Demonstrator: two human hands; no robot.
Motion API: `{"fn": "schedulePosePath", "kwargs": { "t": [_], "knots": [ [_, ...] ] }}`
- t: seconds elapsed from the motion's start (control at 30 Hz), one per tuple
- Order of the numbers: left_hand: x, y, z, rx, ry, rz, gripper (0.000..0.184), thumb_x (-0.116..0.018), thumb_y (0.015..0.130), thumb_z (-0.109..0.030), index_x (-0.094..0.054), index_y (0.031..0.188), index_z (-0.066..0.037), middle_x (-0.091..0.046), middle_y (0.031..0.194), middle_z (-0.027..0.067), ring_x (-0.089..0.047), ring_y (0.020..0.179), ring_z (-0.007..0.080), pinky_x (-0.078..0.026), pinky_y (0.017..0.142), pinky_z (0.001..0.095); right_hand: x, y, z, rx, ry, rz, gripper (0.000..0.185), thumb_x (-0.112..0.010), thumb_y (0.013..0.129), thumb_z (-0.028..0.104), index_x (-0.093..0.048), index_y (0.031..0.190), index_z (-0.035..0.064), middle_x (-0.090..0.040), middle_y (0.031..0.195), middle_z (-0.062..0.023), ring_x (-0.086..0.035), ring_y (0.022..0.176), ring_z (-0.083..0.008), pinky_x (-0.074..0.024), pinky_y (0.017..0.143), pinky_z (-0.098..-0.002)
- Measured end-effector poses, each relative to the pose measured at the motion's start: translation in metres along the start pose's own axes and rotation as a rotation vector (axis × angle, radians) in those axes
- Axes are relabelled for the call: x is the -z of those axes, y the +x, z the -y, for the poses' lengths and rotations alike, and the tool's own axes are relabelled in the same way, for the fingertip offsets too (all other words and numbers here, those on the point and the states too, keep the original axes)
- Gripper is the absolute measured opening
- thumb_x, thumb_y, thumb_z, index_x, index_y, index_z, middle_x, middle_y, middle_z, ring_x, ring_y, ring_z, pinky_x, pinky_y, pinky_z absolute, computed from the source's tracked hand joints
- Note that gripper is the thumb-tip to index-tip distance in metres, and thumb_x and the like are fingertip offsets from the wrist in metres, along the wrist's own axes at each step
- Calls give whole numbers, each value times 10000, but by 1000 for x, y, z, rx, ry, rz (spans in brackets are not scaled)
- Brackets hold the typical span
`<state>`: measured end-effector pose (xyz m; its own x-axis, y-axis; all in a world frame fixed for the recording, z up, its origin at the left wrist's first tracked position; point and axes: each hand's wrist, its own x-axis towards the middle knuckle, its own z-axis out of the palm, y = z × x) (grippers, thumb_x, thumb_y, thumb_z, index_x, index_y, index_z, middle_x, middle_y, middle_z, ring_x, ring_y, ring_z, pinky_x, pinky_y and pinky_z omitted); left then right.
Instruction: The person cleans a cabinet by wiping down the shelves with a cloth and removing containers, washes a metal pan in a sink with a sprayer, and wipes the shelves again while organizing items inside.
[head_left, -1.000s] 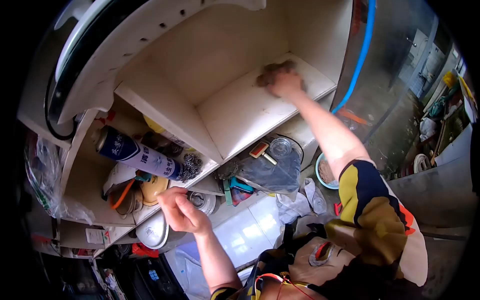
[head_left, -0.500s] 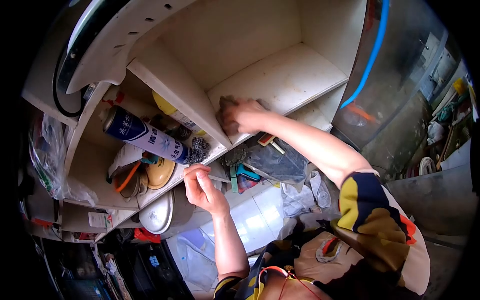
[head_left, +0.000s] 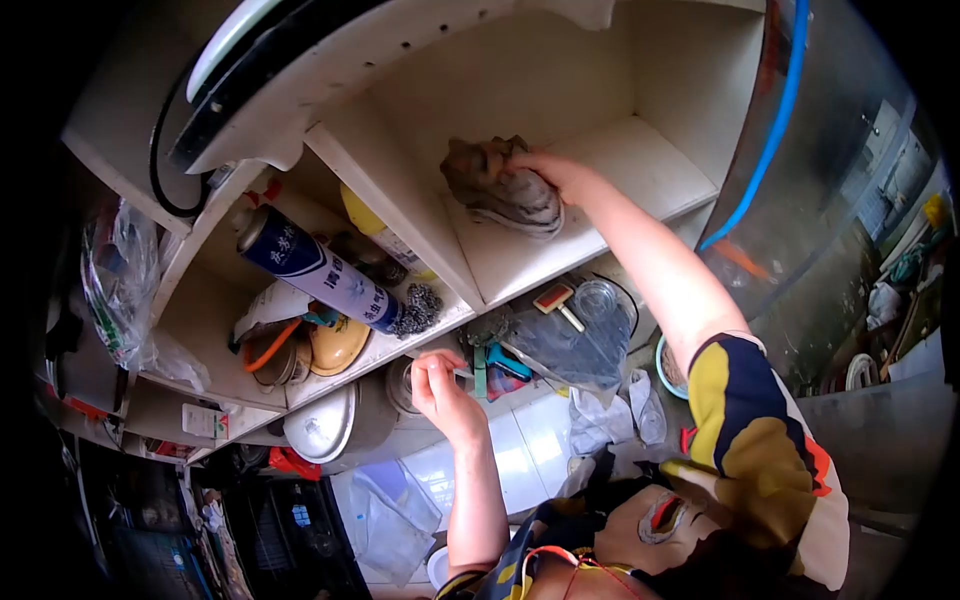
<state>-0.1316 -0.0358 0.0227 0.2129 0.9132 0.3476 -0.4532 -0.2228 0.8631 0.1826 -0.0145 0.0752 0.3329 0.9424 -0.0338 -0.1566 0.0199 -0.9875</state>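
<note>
My right hand (head_left: 562, 178) grips a crumpled grey-brown rag (head_left: 510, 198) inside the cupboard compartment, over its pale shelf board (head_left: 590, 190). The rag hangs in folds below my fingers, and most of the fingertips are hidden by it. Lower down, my left hand (head_left: 447, 402) is held up with its fingers curled in; nothing shows in them. It is just in front of the shelf edge, below a steel wool scourer (head_left: 418, 308) and a blue-and-white spray can (head_left: 322, 272) that lies tilted in the left compartment.
A yellow-capped bottle (head_left: 375, 225) stands behind the divider (head_left: 390, 205). A yellowish lid (head_left: 340, 345) leans near the can. Below are a metal pot lid (head_left: 320, 423), a red-and-white brush (head_left: 558, 303) and crumpled gloves (head_left: 602, 418). A blue hose (head_left: 768, 140) hangs at the right.
My right hand has gone from pressing the rag flat near the shelf's front left corner to holding it bunched further in. My left hand has dropped slightly. The view has shifted.
</note>
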Motion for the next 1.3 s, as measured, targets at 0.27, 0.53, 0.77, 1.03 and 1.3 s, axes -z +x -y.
{"fn": "schedulePosePath", "kwargs": {
  "t": [0.27, 0.53, 0.77, 1.03, 1.3],
  "knots": [
    [19, -12, -6, -36, 182, -57, 194, -448, 914, -91, -437, 729, -35, -470, 712, 47, -417, 674, 108, -341, 642, 238, -19, 82, -55, 427, -1139, -431, 624, -552, 760, 552, -549, 1208, 118, -494, 1280, -98, -419, 1200, -350, -380, 924, -522],
    [14, -12, 4, -25, 178, 23, 208, -448, 913, -104, -428, 719, -33, -456, 708, 43, -411, 675, 110, -340, 633, 243, -86, 45, -48, 206, -1684, -182, 395, -497, 766, 321, -643, 1069, 114, -555, 1190, -43, -430, 1168, -267, -347, 902, -557],
    [-30, -10, 21, 11, 103, 167, 214, -461, 912, -116, -440, 717, -31, -471, 697, 51, -419, 656, 113, -343, 632, 243, -16, -28, -52, 399, -1591, -131, 380, -532, 771, 363, -607, 1117, 225, -521, 1239, 10, -410, 1205, -227, -344, 934, -475],
    [-23, -13, 23, 32, 156, 229, 202, -454, 910, -101, -444, 722, -30, -483, 699, 58, -428, 649, 114, -352, 639, 244, 160, -103, -33, -68, -1701, -802, 415, -477, 824, 392, -581, 1169, 187, -484, 1287, -11, -419, 1192, -258, -392, 897, -482],
    [-38, -12, 32, 55, 101, 277, 239, -476, 917, -145, -436, 709, -32, -481, 686, 53, -428, 648, 111, -346, 632, 244, 5, -117, -69, 458, -1551, -598, 303, -576, 753, 288, -638, 1013, 146, -541, 1171, -56, -455, 1134, -274, -394, 886, -539]
  ]
}}
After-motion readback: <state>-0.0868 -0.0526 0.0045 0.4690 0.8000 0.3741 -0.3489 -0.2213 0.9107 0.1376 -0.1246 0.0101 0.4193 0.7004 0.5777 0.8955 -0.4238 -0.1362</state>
